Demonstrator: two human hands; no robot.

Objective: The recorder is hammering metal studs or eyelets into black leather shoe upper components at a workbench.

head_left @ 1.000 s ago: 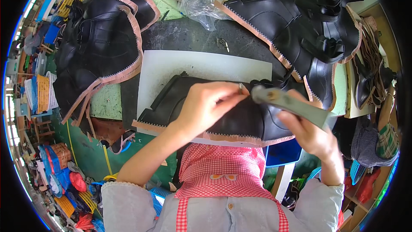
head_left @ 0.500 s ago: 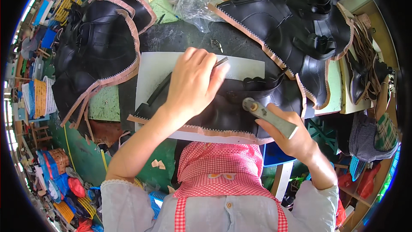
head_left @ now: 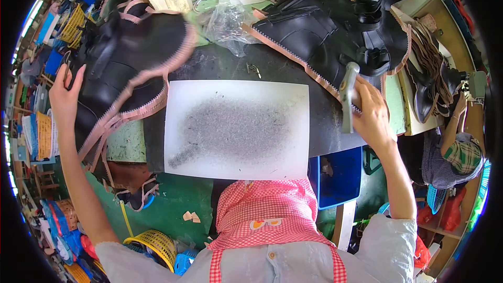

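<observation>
My left hand [head_left: 67,91] is at the outer edge of the left pile of black leather shoe uppers [head_left: 118,73], fingers apart. The top upper there is smeared by motion along its pinkish zigzag edge. A small ring-like item [head_left: 66,56] shows by my fingertips, too small to name. My right hand [head_left: 373,109] grips a grey metal hammer [head_left: 348,94], held upright beside the right pile of black uppers [head_left: 309,31]. Between my hands lies a white board [head_left: 236,165], its middle grey with many punch marks.
A dark mat [head_left: 220,65] lies under the board, with a small metal piece [head_left: 253,69] on it. Behind are a clear plastic bag [head_left: 226,23] and a roll of tape [head_left: 206,3]. A blue bin [head_left: 340,178] stands below the table's right front edge. Another person [head_left: 456,149] works at far right.
The black upper that lay on the white board is gone from it, and the left pile's top piece is now blurred. My left hand moved far left; my right hand lifted the hammer away rightward.
</observation>
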